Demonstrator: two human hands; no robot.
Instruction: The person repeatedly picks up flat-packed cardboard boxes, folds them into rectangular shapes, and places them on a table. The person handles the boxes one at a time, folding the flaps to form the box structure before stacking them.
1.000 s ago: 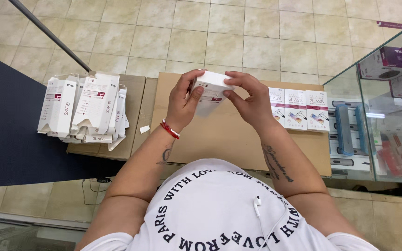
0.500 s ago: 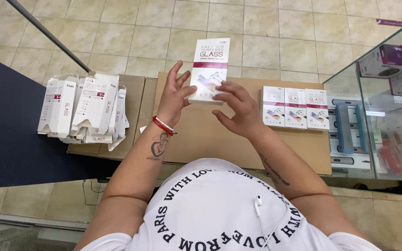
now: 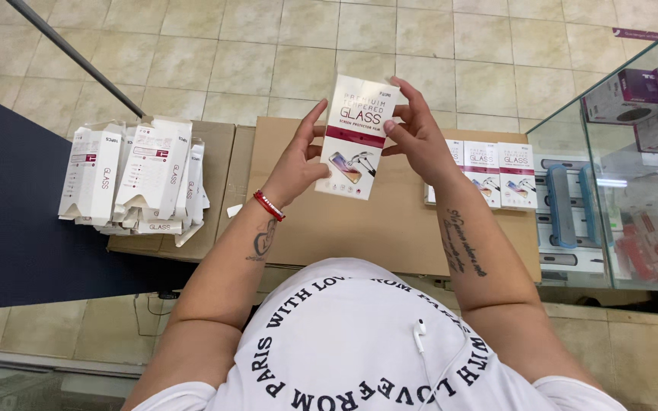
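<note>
Above the brown cardboard worktop [image 3: 390, 228], a flat white rectangular box with a dark red band [image 3: 357, 137] is held upright, the left hand [image 3: 298, 164] grasping its left edge and the right hand [image 3: 416, 133] gripping its right edge. Beyond the right wrist lies a row of matching white boxes [image 3: 496, 175]. Far left, a heap of empty opened white cartons [image 3: 135, 179] sits on a brown cardboard box [image 3: 207, 228]. Purple-and-white boxes [image 3: 637, 95] fill the glass cabinet [image 3: 611, 221] at right.

Both hands raised; left [image 3: 298, 164] cupped; right [image 3: 416, 133] pinching.

Left hand [image 3: 295, 164] and right hand [image 3: 413, 137] hold a white flat box [image 3: 356, 137] upright above the cardboard surface [image 3: 375, 228]
</note>
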